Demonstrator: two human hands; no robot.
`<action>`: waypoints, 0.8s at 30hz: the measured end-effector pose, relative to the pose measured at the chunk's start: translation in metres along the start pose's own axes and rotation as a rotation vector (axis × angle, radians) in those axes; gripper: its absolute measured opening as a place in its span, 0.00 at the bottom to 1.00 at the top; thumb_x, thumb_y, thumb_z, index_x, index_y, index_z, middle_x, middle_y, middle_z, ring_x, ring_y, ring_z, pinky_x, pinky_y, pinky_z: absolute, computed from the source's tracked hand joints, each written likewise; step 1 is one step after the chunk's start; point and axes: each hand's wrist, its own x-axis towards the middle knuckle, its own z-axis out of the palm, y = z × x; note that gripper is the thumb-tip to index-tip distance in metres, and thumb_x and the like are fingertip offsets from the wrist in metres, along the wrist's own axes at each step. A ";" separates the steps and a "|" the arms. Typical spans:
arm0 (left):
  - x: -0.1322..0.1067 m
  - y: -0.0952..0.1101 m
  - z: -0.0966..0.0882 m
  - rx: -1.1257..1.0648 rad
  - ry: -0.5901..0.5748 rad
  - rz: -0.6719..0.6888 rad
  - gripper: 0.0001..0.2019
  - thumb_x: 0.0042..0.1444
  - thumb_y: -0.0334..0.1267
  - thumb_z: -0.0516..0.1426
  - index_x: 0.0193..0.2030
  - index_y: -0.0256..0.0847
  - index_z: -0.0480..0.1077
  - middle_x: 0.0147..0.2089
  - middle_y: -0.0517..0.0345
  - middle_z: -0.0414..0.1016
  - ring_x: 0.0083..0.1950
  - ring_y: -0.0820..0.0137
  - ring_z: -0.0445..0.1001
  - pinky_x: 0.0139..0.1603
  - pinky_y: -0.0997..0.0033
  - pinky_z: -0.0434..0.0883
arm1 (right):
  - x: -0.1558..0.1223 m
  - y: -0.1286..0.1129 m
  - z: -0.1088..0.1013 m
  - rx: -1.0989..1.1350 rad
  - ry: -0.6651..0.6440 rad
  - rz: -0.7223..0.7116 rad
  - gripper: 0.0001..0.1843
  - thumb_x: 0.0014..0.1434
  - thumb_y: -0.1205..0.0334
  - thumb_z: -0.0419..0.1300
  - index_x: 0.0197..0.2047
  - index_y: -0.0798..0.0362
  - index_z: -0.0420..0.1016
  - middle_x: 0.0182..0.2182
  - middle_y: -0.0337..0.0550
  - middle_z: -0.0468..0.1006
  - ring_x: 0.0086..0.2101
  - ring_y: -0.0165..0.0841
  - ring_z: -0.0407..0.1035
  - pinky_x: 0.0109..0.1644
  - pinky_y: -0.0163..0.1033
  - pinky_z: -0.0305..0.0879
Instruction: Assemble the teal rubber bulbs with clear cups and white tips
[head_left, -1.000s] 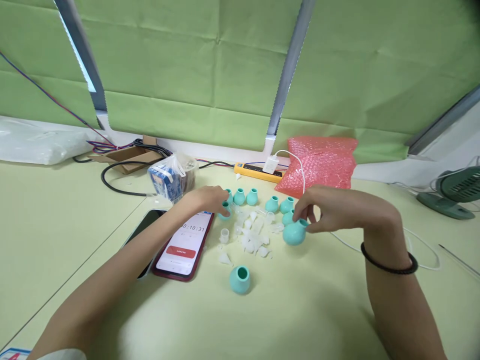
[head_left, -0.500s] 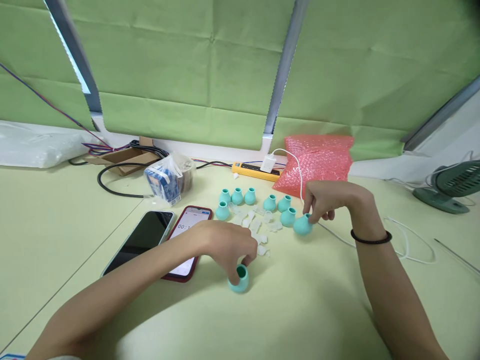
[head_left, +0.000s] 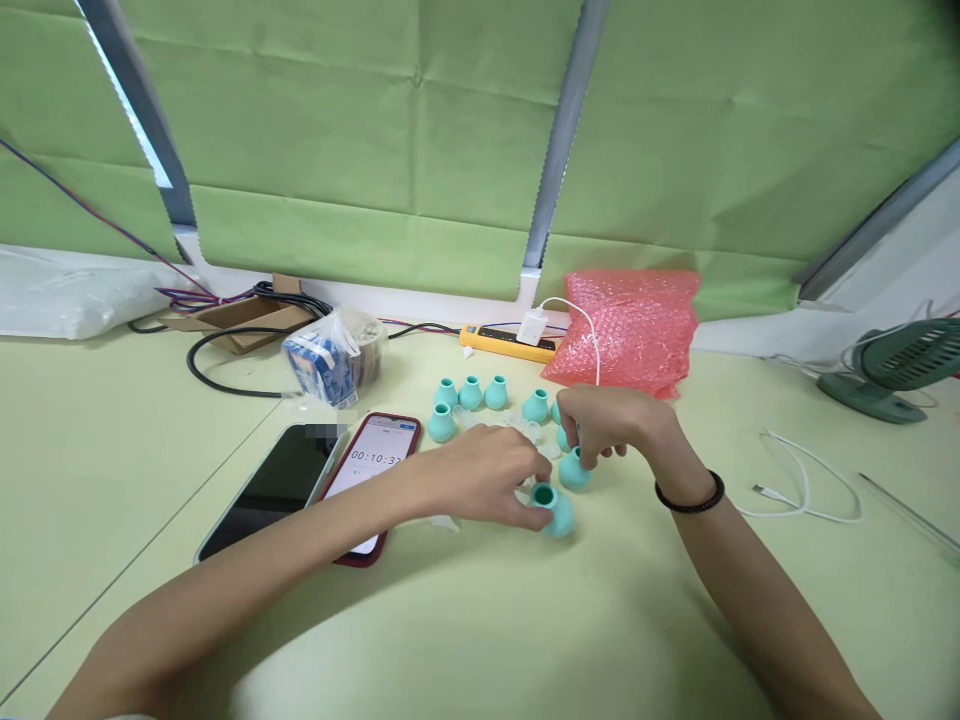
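My left hand [head_left: 491, 472] pinches a small turquoise vase-shaped pot [head_left: 561, 518] by its neck, thumb and fingertips at the rim, the pot a little tilted. Just beyond it, my right hand [head_left: 615, 418] has its fingers closed at the neck of a second turquoise pot [head_left: 574, 472]. Several like pots stand upright farther back, among them a pot [head_left: 441, 424] at the left and a pot [head_left: 535, 406] in the middle. My right hand partly covers two more. Translucent whitish scraps [head_left: 529, 432] lie between the pots, largely hidden behind my left hand.
Two phones lie at the left, a dark one [head_left: 262, 500] and a red-cased one [head_left: 375, 430] showing a timer. Behind stand a bagged blue package [head_left: 322, 365], a yellow power strip [head_left: 495, 345] and pink bubble wrap [head_left: 630, 335]. White cable [head_left: 806, 480] and a green fan [head_left: 900, 365] are at the right.
My left hand has moved right with its pot, now close to the right hand's pot. My right hand has shifted left and slightly nearer with its pot.
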 end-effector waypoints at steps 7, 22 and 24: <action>0.017 0.014 0.038 0.061 0.105 -0.052 0.15 0.53 0.46 0.51 0.38 0.36 0.69 0.40 0.48 0.65 0.43 0.61 0.60 0.41 0.62 0.63 | 0.002 0.010 -0.003 0.029 -0.035 0.002 0.10 0.34 0.70 0.62 0.26 0.59 0.71 0.14 0.37 0.68 0.21 0.32 0.67 0.19 0.32 0.63; 0.021 0.015 0.045 0.010 0.108 -0.128 0.13 0.58 0.38 0.47 0.49 0.39 0.61 0.38 0.53 0.67 0.41 0.63 0.60 0.35 0.66 0.62 | -0.004 0.043 -0.015 0.101 -0.034 0.099 0.13 0.32 0.70 0.63 0.27 0.60 0.73 0.16 0.38 0.71 0.19 0.32 0.68 0.20 0.33 0.64; 0.020 0.015 0.044 -0.001 0.108 -0.127 0.13 0.58 0.36 0.46 0.50 0.39 0.60 0.38 0.53 0.68 0.41 0.63 0.60 0.34 0.66 0.62 | -0.006 0.050 -0.016 0.116 -0.014 0.123 0.13 0.32 0.69 0.63 0.27 0.60 0.73 0.16 0.39 0.71 0.20 0.32 0.68 0.20 0.34 0.65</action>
